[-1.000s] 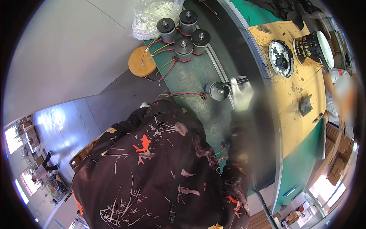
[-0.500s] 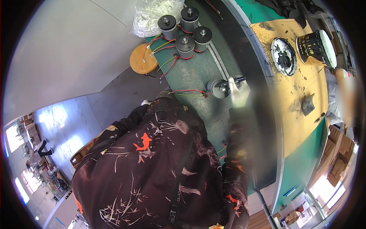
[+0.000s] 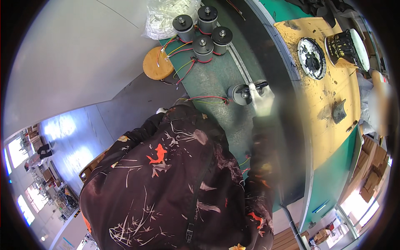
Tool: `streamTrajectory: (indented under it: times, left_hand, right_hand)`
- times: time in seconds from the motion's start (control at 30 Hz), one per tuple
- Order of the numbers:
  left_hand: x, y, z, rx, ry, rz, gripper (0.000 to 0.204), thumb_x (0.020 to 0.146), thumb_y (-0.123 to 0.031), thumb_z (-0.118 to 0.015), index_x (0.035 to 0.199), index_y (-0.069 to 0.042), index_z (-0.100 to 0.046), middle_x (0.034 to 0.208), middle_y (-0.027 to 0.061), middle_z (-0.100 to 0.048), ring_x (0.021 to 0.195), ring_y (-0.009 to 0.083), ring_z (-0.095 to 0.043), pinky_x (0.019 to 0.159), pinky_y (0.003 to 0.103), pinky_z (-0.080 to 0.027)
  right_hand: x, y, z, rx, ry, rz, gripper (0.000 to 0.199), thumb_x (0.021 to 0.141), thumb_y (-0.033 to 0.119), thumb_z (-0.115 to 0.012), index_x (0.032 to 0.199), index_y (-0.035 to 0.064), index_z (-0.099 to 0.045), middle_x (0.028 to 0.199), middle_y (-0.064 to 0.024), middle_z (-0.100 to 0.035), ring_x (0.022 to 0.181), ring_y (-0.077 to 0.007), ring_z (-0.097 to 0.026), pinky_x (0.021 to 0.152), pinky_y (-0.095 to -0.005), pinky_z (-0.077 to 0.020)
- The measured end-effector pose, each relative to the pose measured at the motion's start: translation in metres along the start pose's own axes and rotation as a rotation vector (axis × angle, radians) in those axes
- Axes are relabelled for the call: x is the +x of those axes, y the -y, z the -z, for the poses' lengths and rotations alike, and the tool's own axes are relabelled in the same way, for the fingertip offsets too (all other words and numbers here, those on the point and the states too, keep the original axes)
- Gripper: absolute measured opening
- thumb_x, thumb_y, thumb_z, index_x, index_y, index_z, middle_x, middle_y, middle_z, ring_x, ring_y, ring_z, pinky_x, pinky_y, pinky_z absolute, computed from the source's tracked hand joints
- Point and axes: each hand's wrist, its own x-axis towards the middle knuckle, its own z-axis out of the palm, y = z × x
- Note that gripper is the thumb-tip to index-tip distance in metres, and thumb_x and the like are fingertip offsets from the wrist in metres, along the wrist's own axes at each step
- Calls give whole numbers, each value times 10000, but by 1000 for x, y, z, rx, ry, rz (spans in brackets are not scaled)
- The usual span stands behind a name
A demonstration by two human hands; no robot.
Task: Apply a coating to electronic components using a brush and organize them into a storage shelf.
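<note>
My right hand point(image 3: 263, 100), in a white glove, is closed around a black marker pen point(image 3: 261, 85). The pen lies slantwise over the top of a grey cylindrical motor point(image 3: 239, 97) on the green bench, and my fingers are at the motor's far right edge. Red and yellow-green wires point(image 3: 207, 98) run from this motor to the left. Only a small white-gloved bit of my left hand point(image 3: 161, 110) shows beyond my left sleeve, beside the bench's left edge; its fingers are hidden.
Several black-topped motors point(image 3: 203, 48) with loose wires stand farther along the bench point(image 3: 208, 77). Behind them is a clear bag of white pieces point(image 3: 171, 18). A round wooden stool point(image 3: 157, 62) is at left. Across the dark belt point(image 3: 273, 62), a yellow board point(image 3: 329, 137) holds a black-smeared lid point(image 3: 311, 58) and bucket point(image 3: 343, 50).
My right hand and the pen stay at the motor with hardly any shift. The whole view has moved slightly. A distant person at far left has moved.
</note>
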Motion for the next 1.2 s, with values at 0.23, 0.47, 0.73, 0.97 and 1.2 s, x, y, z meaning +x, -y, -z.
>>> streamTrajectory:
  times: [0.23,0.47,0.73,0.97,1.2]
  left_hand:
    - [-24,-21,12,-437,152,-666,465,770,-547,-684,990,-143,-751,774,63,-722,691,217,-705,657,348,-534]
    - [11,4,-1,22,29,-54,472,782,-553,-668,1000,-142,-746,768,75,-719,687,224,-705,649,352,-536]
    - [9,11,-4,52,-17,-78,444,781,-507,-675,997,-125,-743,809,111,-723,729,245,-711,680,361,-544]
    - [-51,-59,40,78,-101,-110,430,782,-467,-674,994,-99,-737,844,143,-721,781,256,-713,713,371,-546]
    - [-106,-194,78,-248,144,-457,660,750,-394,-786,1219,36,-609,1057,194,-689,928,315,-683,843,399,-525]
  right_hand:
    - [-20,15,44,-172,-476,75,152,840,147,-730,885,15,-669,681,31,-593,597,-32,-476,536,-215,-402]
    - [-40,19,32,32,-556,-55,178,853,169,-728,883,9,-657,682,36,-574,575,-36,-458,517,-221,-390]
    - [-39,4,18,-5,-549,49,173,857,137,-735,938,16,-642,724,-5,-601,586,-48,-480,521,-205,-389]
    - [-73,91,44,264,-623,63,207,879,65,-668,1050,-43,-624,829,-77,-638,657,-114,-601,600,-240,-501]
    - [-59,108,156,-757,-853,374,358,766,118,-744,1103,36,-651,1046,-205,-594,989,-354,-584,869,-434,-480]
